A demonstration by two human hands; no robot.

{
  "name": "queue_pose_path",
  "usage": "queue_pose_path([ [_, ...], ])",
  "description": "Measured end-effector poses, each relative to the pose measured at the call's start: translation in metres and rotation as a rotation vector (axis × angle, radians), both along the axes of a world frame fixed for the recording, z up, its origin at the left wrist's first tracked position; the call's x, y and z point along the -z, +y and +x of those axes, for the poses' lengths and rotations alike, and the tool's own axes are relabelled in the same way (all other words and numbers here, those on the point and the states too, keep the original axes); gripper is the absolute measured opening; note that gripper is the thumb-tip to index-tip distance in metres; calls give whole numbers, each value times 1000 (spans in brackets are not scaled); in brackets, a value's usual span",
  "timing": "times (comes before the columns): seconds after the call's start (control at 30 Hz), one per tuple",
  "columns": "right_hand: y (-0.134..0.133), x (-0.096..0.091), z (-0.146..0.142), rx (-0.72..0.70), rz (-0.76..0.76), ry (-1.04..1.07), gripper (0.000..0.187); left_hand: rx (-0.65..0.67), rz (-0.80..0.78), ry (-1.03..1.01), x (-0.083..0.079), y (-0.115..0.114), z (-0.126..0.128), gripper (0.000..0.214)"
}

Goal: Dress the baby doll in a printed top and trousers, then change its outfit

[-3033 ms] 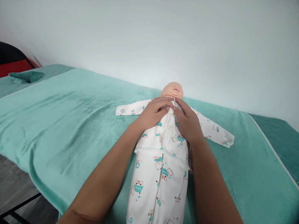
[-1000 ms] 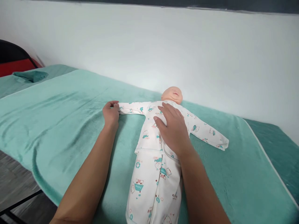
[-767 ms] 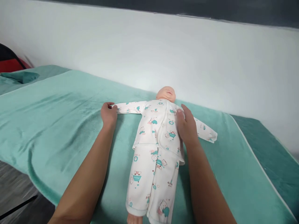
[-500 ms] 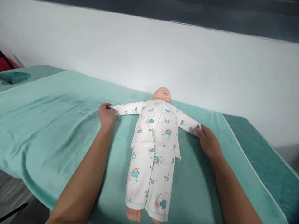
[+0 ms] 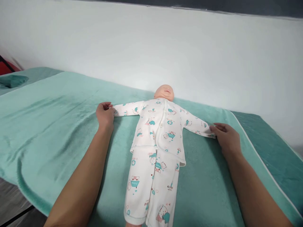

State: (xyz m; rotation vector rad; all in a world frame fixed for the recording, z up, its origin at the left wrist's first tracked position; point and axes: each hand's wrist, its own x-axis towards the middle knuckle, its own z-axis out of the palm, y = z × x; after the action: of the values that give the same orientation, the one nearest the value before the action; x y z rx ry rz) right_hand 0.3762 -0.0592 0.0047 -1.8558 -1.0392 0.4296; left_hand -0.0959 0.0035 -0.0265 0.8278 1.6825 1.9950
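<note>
A baby doll lies face up with its head by the wall. It wears a white long-sleeved pajama top and white pajama pants, both printed with teal and pink animals. Both sleeves are spread out sideways. My left hand pinches the end of the sleeve on the left. Over on the other side, my right hand has its thumb and fingers closed on the cuff of the right-hand sleeve. The doll's hands are hidden; its feet are mostly below the picture.
A light teal plush blanket with soft folds covers the table beneath the doll. Darker teal cloth shows along the right. Behind stands a white wall. Something red is at the far left edge.
My right hand has moved outward to the right, and the sleeve on that side is stretched straighter. My left hand stays at its sleeve end. The view has shifted slightly closer.
</note>
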Motion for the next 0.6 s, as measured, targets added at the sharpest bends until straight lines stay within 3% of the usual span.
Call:
queue_pose_path([
  [0.1,5,-1,0,-42,67,263,39,-32,27,10,-1,0,0,28],
  [0.3,2,-5,1,-89,55,371,52,8,62,-6,4,2,-3,24],
  [0.6,-2,9,10,-189,341,183,74,-8,177,-287,-3,1,-2,26],
])
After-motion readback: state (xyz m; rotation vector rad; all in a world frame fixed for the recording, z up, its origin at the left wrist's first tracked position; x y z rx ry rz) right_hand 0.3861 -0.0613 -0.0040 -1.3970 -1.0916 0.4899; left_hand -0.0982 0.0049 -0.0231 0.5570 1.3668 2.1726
